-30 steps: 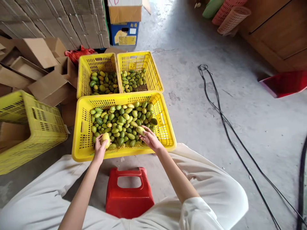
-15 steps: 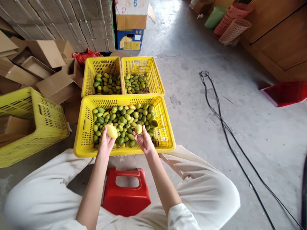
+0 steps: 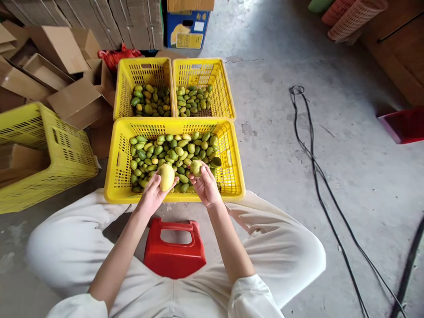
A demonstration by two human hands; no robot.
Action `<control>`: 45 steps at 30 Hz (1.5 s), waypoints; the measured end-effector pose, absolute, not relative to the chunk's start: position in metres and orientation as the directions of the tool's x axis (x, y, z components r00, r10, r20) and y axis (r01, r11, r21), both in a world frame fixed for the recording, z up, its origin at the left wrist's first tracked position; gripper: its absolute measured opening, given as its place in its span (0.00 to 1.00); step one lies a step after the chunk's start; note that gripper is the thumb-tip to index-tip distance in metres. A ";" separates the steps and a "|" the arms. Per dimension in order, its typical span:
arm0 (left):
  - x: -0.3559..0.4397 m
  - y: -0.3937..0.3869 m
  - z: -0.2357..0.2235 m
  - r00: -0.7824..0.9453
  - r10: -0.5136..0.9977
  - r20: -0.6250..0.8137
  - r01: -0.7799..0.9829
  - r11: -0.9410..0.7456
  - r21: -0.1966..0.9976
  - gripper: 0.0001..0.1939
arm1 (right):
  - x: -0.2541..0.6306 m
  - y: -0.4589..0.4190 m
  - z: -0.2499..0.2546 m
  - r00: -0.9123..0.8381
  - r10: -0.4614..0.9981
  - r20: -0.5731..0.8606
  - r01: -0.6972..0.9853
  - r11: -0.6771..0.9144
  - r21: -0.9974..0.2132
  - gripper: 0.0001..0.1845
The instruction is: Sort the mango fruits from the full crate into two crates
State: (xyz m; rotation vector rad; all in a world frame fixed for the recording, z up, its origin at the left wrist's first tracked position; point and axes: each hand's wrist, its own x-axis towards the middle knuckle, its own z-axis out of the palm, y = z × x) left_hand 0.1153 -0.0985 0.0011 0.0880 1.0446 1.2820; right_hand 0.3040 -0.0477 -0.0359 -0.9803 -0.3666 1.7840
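My left hand is closed around a pale yellow mango, holding it from below and the left side. In my right hand a smaller green mango is gripped between thumb and fingers. Both hands are above the near part of a wide yellow crate, whose many mangoes range from green to yellowish. Behind it, side by side, stand a left yellow crate and a right yellow crate, each with mangoes in the bottom.
A red plastic stool lies between my legs. Another yellow crate with cardboard inside stands at left, near loose cardboard boxes. A black cable runs over the floor at right. A blue box stands at the back.
My left hand has moved right with the yellow mango and turned it more upright. My right hand still holds the green mango, now with the thumb against it. The camera view has tilted downward.
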 end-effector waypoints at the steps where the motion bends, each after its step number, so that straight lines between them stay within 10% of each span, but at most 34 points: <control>1: 0.118 -0.098 0.001 -0.087 0.809 -0.582 -0.746 0.334 0.576 0.21 | 0.303 -0.047 -0.035 -0.138 0.881 -0.451 -0.640 -0.427 -0.638 0.21; 14: 0.123 -0.072 0.006 -0.168 0.715 -0.679 -0.855 0.237 0.462 0.17 | 0.301 -0.034 -0.008 -0.223 0.785 -0.578 -0.794 -0.490 -0.359 0.03; 26: 0.112 -0.090 0.016 -0.089 0.687 -0.721 -0.851 0.324 0.413 0.25 | 0.304 -0.040 -0.001 -0.238 0.839 -0.490 -0.746 -0.481 -0.460 0.22; 45: 0.103 -0.085 0.009 -0.174 0.793 -0.583 -0.818 0.213 0.534 0.13 | 0.303 -0.036 0.007 -0.299 0.782 -0.547 -0.777 -0.532 -0.336 0.13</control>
